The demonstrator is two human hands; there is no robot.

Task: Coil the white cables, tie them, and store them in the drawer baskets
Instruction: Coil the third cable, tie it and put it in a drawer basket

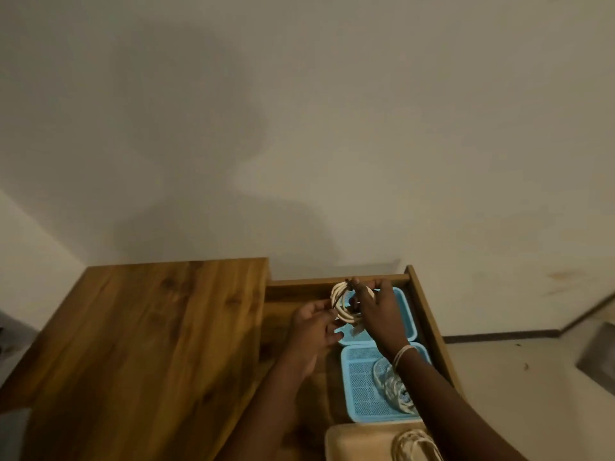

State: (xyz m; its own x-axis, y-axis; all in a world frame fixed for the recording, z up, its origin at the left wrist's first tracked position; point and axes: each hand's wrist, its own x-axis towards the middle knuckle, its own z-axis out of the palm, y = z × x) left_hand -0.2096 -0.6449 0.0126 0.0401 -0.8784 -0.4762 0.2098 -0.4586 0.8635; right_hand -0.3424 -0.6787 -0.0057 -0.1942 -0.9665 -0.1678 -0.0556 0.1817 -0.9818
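The right forearm (442,387) hides part of the coil (392,384) in the nearer blue basket (352,387), its tie too blurred to make out; the beige tray (352,440) and its cable bundle (416,445) are cut off by the bottom edge, and the right hand (376,311) covers the far basket's (404,314) middle

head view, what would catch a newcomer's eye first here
Both hands meet over the open wooden drawer: the left hand and right hand hold a coiled white cable above the far blue basket. The near blue basket already holds a coil, beside the broad wooden tabletop.
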